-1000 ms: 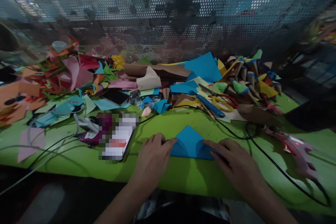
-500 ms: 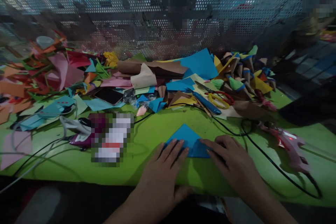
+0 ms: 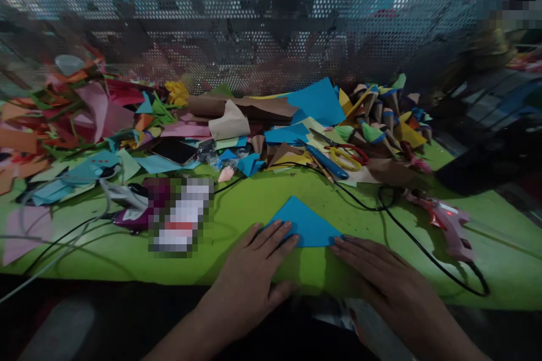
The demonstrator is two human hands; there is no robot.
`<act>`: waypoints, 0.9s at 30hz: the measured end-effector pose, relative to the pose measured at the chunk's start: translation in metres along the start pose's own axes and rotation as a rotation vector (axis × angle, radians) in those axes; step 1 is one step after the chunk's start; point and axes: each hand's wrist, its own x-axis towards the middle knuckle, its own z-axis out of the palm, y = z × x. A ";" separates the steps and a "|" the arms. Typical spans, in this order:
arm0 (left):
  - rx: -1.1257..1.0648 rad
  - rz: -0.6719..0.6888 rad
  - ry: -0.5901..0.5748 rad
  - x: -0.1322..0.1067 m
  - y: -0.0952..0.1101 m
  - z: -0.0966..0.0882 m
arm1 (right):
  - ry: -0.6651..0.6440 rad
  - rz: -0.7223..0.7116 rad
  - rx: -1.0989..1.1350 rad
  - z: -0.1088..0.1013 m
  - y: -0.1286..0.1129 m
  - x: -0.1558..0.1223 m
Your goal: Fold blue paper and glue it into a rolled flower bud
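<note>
A blue paper folded into a triangle [image 3: 304, 221] lies on the green table [image 3: 262, 203], point away from me. My left hand [image 3: 254, 271] lies flat with fingers stretched out, its fingertips on the triangle's left corner. Fingers spread flat, my right hand [image 3: 376, 271] touches the triangle's right corner with its fingertips. Neither hand holds anything.
Behind lies a heap of coloured paper scraps [image 3: 105, 118], paper cones [image 3: 381, 118], scissors [image 3: 345, 155], a blue cutter [image 3: 326, 161] and a dark phone [image 3: 174, 150]. A pink glue gun [image 3: 446, 223] with a black cable [image 3: 406, 231] lies right. A perforated screen [image 3: 254, 22] closes the back.
Both hands slid back toward me along the paper's lower edge; they now rest at its two bottom corners and more of the blue triangle shows.
</note>
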 end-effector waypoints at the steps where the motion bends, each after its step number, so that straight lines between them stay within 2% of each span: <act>1: -0.016 -0.016 -0.003 -0.001 -0.001 -0.002 | 0.009 0.008 0.004 -0.002 0.001 -0.001; 3: -0.047 -0.112 0.036 -0.002 -0.004 -0.004 | 0.025 0.017 0.017 -0.003 0.000 0.000; 7: -0.109 -0.345 0.209 -0.004 -0.007 -0.005 | 0.073 0.052 0.039 0.005 -0.004 0.006; 12: -0.224 -0.451 0.279 -0.001 -0.004 -0.003 | 0.076 0.122 0.026 0.018 -0.003 0.009; 15: -0.279 -0.437 0.320 0.001 0.001 -0.003 | 0.066 0.143 0.013 0.020 -0.001 0.014; 18: -0.299 -0.385 0.368 0.002 0.006 -0.004 | 0.125 0.160 0.000 0.012 -0.002 0.030; 22: -0.149 -0.265 0.439 0.001 0.011 -0.004 | 0.256 0.167 0.092 -0.006 -0.010 0.060; 27: -0.018 -0.179 0.536 -0.005 0.016 -0.004 | 0.270 0.095 0.259 -0.018 -0.020 0.081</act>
